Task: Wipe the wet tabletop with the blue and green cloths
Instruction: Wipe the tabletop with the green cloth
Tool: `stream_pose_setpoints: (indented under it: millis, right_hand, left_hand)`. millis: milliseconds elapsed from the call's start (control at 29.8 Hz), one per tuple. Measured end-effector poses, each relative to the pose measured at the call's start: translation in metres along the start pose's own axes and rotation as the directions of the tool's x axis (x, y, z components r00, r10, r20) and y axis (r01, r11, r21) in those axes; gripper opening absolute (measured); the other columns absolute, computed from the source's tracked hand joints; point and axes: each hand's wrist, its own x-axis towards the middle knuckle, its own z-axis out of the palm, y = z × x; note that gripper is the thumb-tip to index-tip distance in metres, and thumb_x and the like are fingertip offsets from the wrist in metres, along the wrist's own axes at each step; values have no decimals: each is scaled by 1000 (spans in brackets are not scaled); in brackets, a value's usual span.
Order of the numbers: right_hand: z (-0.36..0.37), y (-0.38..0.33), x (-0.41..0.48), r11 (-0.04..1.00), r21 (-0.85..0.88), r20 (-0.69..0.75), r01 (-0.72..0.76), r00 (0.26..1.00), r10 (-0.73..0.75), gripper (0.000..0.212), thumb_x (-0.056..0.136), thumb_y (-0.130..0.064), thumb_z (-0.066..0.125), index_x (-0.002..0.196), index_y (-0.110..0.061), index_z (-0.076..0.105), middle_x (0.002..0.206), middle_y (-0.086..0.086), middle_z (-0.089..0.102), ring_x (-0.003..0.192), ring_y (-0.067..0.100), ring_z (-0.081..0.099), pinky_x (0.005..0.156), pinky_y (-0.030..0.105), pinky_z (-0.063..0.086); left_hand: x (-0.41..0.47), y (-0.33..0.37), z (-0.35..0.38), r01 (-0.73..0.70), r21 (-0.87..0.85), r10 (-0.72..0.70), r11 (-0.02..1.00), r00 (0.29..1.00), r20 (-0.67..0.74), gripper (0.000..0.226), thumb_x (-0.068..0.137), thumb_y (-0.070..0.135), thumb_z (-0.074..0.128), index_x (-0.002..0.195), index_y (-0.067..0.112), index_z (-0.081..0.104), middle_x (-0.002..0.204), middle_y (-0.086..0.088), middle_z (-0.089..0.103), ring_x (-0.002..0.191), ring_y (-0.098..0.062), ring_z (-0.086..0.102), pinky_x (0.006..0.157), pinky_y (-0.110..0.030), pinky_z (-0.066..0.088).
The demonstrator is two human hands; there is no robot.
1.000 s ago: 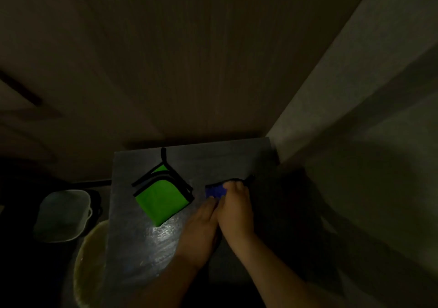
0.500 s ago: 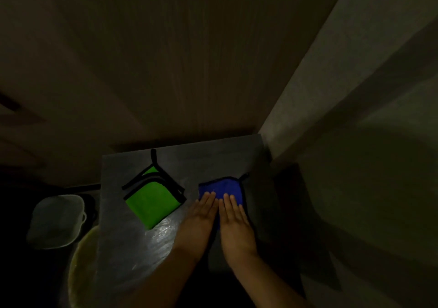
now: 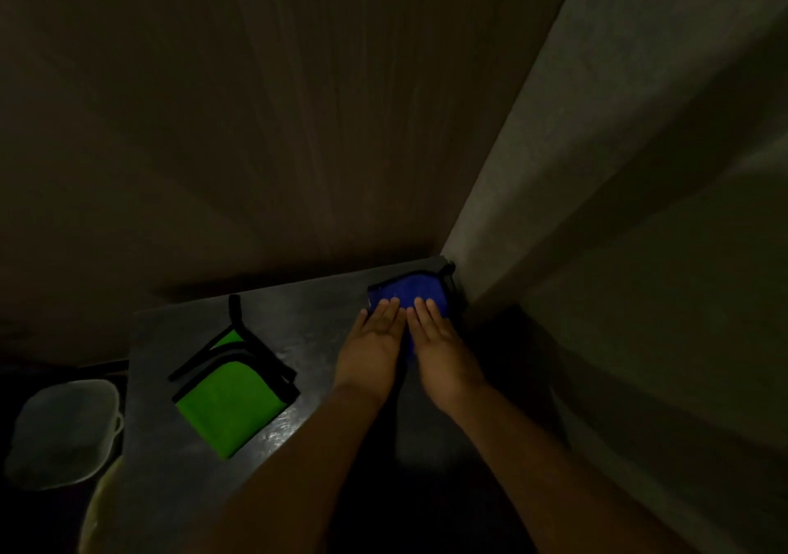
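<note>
A blue cloth (image 3: 411,291) with a black edge lies flat at the far right corner of the dark tabletop (image 3: 315,327), close to the wall. My left hand (image 3: 373,351) and my right hand (image 3: 439,349) press flat on its near part, side by side, fingers straight and together. A folded green cloth (image 3: 232,406) with black trim rests on the left half of the table, apart from both hands. Wet glints show on the surface near the green cloth's right corner.
A pale wall (image 3: 618,212) meets a wooden panel (image 3: 256,127) at the table's far right corner. Left of the table, lower down, sit a whitish plastic tub (image 3: 64,434) and the rim of a yellowish bucket (image 3: 96,506). The scene is dim.
My hands went from bunching the blue cloth to lying flat on it, then pushed it away from me toward the far right corner. The green cloth stayed in place.
</note>
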Motion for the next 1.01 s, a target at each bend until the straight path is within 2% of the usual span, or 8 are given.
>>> stream_pose_setpoints:
  millis: [269,605,739,806,907,1008]
  right_hand:
    - [-7,16,16,998,-64,32,22,999,-20,62,100,-9,28,150,-8,-9,159,12,-14,147,27,-12,119,38,-1]
    - [-18,12,19,995,101,71,-13,997,6,66,98,-5,34,151,-11,-4,160,7,-12,147,23,-12,119,36,-2]
    - [-23,-5,14,980,198,-67,-10,997,24,61,99,-5,36,152,-14,7,161,7,-2,148,23,-6,121,37,2]
    - [-26,-23,8,962,263,-154,68,988,-28,55,100,-6,38,150,-12,17,160,7,10,148,22,5,120,33,7]
    - [-28,-56,-2,924,351,-241,152,968,-68,45,96,-9,47,141,-8,42,148,11,40,137,27,36,113,34,27]
    - [-33,-88,-4,915,390,-164,98,986,-36,40,98,-21,44,138,-16,43,141,3,45,130,20,39,110,32,31]
  left_hand:
    - [21,1,-2,14,-9,-14,1000,1000,0,56,99,17,37,150,16,15,159,-5,9,147,-15,8,119,-32,1]
    - [21,0,-6,5,-13,-5,1000,1000,21,61,97,18,42,150,16,12,160,-4,4,147,-16,2,119,-34,0]
    - [-2,-6,-5,1,-67,-5,998,998,-62,60,97,19,41,150,15,13,159,-6,7,147,-19,3,118,-32,0]
    - [-18,-14,-7,13,-94,-22,995,996,-91,56,94,18,41,147,11,25,157,-9,20,145,-24,17,118,-35,9]
    - [-41,-35,-12,74,-147,-94,986,986,-137,50,87,23,41,134,5,49,142,-17,46,131,-32,45,107,-44,39]
    - [-68,-60,-28,136,-159,-166,978,966,-197,45,82,20,55,125,8,55,132,-14,54,118,-30,54,94,-38,46]
